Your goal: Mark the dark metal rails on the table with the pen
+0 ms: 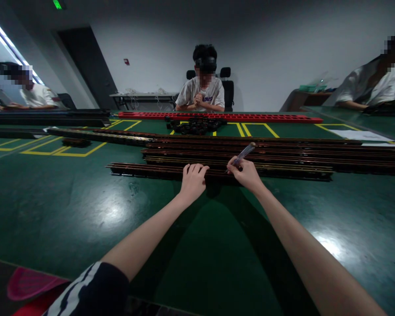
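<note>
My right hand (247, 174) grips a clear-barrelled pen (246, 151), its tip pointing down at the nearest dark metal strip (292, 174). On that same long strip, further left, lies my left hand (193, 177), fingers spread and resting over its top edge. Behind the strip, a stack of similar long, thin strips (283, 151) with reddish and gold edges runs across the table. Whether the pen tip touches the strip is too small to tell.
A long red slotted rail (266, 117) lies across the far side, with a pile of black parts (197, 126) before it. Yellow tape marks (75, 154) outline areas on the green table (68, 219). White paper (360, 135) lies right. A person (202, 94) sits opposite; others sit left and right.
</note>
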`<state>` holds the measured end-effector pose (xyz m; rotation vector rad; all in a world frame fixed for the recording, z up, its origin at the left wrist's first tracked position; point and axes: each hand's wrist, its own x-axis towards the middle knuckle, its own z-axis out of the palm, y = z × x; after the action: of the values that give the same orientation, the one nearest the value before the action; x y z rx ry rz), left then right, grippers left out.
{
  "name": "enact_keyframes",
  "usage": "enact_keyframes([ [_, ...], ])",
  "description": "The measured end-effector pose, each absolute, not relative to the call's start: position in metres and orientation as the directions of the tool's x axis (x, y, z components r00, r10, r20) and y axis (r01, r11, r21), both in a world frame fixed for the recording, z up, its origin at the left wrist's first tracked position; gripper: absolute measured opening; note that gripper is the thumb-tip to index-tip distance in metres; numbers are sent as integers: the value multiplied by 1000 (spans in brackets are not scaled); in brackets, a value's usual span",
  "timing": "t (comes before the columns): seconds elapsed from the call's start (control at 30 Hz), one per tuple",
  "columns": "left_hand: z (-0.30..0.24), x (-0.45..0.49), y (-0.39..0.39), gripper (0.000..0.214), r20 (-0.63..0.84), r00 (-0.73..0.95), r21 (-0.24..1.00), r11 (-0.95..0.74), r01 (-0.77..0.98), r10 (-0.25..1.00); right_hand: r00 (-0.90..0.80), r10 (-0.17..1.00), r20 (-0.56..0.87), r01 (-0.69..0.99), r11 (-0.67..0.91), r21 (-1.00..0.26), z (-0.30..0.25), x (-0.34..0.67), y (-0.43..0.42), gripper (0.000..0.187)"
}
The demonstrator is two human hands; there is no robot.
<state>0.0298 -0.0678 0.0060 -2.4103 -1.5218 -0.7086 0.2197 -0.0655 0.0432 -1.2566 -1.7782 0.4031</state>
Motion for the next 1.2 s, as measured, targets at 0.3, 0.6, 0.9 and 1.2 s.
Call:
enact_keyframes([
  [0.3,6,30,-67,38,508,339,109,-450,886,792,-60,884,464,588,407,-699,43,218,-65,10],
  [0.6,8,32,-68,35,518,330,157,-468,870,789,-74,872,484,578,433,-692,40,219,-64,11],
  [0.9,6,31,-65,41,488,369,118,-479,870,791,-65,876,478,601,416,-682,41,217,-65,10],
  [1.2,6,31,-66,38,494,374,86,-472,878,785,-62,873,484,593,422,-686,37,218,-61,9],
])
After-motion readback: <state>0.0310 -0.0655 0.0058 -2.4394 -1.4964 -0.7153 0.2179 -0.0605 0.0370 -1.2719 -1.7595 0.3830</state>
